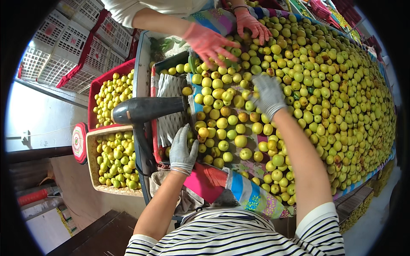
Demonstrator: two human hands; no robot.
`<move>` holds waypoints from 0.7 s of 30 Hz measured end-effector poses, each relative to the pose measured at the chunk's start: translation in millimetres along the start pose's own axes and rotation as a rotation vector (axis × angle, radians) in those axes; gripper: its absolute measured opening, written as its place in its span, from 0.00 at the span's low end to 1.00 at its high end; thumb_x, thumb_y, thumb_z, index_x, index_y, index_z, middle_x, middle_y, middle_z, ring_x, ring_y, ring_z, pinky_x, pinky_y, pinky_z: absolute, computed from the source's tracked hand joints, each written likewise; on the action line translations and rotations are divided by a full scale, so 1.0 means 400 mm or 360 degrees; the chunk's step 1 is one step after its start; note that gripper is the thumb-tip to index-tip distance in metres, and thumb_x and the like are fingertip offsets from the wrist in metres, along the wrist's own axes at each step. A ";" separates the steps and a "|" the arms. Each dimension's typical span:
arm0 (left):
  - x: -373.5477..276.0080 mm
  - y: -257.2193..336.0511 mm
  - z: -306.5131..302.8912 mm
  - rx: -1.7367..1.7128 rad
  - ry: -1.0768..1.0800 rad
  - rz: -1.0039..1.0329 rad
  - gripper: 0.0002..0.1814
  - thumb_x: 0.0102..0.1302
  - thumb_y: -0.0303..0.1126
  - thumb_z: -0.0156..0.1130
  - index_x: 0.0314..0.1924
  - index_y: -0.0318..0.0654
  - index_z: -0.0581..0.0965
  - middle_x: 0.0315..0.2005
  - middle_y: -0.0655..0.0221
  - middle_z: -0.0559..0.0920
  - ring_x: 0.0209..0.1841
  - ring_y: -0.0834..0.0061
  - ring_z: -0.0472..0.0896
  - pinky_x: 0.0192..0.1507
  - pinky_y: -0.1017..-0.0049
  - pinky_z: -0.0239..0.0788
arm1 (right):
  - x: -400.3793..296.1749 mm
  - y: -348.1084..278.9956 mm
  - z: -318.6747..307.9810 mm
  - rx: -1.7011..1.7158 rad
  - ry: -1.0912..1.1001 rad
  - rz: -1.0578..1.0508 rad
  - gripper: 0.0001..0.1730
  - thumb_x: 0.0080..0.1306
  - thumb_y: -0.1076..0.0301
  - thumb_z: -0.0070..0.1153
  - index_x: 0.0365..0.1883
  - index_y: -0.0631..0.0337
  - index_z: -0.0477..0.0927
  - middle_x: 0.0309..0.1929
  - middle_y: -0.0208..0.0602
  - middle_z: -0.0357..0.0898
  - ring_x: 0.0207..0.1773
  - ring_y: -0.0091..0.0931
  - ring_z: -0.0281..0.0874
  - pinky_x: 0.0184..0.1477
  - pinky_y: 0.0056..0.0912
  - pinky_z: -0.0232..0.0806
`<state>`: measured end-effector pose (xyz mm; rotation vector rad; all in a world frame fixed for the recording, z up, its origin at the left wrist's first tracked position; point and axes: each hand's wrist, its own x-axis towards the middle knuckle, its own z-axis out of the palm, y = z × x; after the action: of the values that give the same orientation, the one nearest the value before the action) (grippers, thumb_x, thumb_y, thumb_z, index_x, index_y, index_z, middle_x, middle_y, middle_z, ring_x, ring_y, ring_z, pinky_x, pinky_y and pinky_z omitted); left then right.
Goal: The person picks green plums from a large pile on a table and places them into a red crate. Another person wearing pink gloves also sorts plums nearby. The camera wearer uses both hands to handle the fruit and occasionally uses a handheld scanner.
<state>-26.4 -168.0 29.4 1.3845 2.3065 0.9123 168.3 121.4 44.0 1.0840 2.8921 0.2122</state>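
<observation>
Yellow-green round fruits, likely jujubes (333, 92), cover a large table lined with patterned cloth. My left hand (183, 152), in a grey striped glove, rests with fingers apart at the near right corner of a crate lined with white foam netting (169, 123). Beyond its fingers a black hair dryer (149, 108) lies across the table's rim and the crate. My right hand (268, 94), gloved alike and slightly blurred, reaches over the loose fruits; whether it grips any cannot be told. Some fruits have brown patches.
Opposite, a co-worker's pink-gloved hands (209, 43) are over the fruits. Left of the table's metal rim (141, 80) stand a red-lined crate (93, 105) and a cream crate (91, 160) of fruits. White plastic crates (69, 41) are stacked behind. A round stool (79, 143) is beside them.
</observation>
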 end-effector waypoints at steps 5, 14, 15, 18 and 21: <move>-0.012 -0.012 0.001 0.0017 0.0043 -0.0002 0.33 0.61 0.33 0.64 0.66 0.37 0.67 0.59 0.46 0.73 0.61 0.48 0.72 0.65 0.60 0.63 | 0.012 0.189 -0.018 -0.0401 0.0005 0.0252 0.36 0.72 0.47 0.45 0.73 0.56 0.59 0.75 0.43 0.53 0.76 0.36 0.51 0.78 0.46 0.37; -0.007 0.007 0.002 0.0066 0.0046 0.0018 0.32 0.63 0.33 0.62 0.66 0.36 0.67 0.59 0.46 0.72 0.62 0.48 0.71 0.65 0.59 0.62 | 0.010 -0.068 0.087 0.0037 0.0082 0.0459 0.37 0.75 0.43 0.32 0.75 0.54 0.54 0.78 0.45 0.47 0.78 0.42 0.46 0.76 0.55 0.37; -0.008 0.002 -0.003 0.0073 0.0052 0.0020 0.31 0.63 0.33 0.62 0.66 0.35 0.67 0.59 0.45 0.72 0.62 0.48 0.71 0.65 0.59 0.62 | 0.012 -0.127 0.032 0.0073 -0.0122 0.0367 0.37 0.74 0.41 0.34 0.75 0.52 0.55 0.78 0.45 0.47 0.78 0.44 0.45 0.76 0.55 0.37; -0.002 0.007 -0.005 0.0086 0.0060 0.0070 0.30 0.65 0.34 0.59 0.65 0.33 0.67 0.59 0.45 0.73 0.62 0.47 0.70 0.66 0.59 0.61 | -0.008 -0.259 0.029 0.0163 -0.0021 0.0264 0.40 0.72 0.40 0.38 0.75 0.53 0.56 0.78 0.40 0.48 0.79 0.42 0.42 0.77 0.54 0.37; -0.002 -0.002 0.004 0.0070 0.0063 0.0103 0.29 0.67 0.35 0.58 0.66 0.33 0.66 0.60 0.46 0.72 0.63 0.47 0.69 0.67 0.58 0.59 | -0.065 -0.372 0.009 0.0589 0.0015 0.0157 0.40 0.70 0.43 0.44 0.75 0.54 0.55 0.78 0.38 0.49 0.79 0.38 0.43 0.75 0.54 0.41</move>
<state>-25.4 -168.4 27.6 1.4800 2.3367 0.9211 91.5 -6.1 18.7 1.2759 2.9610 -0.3298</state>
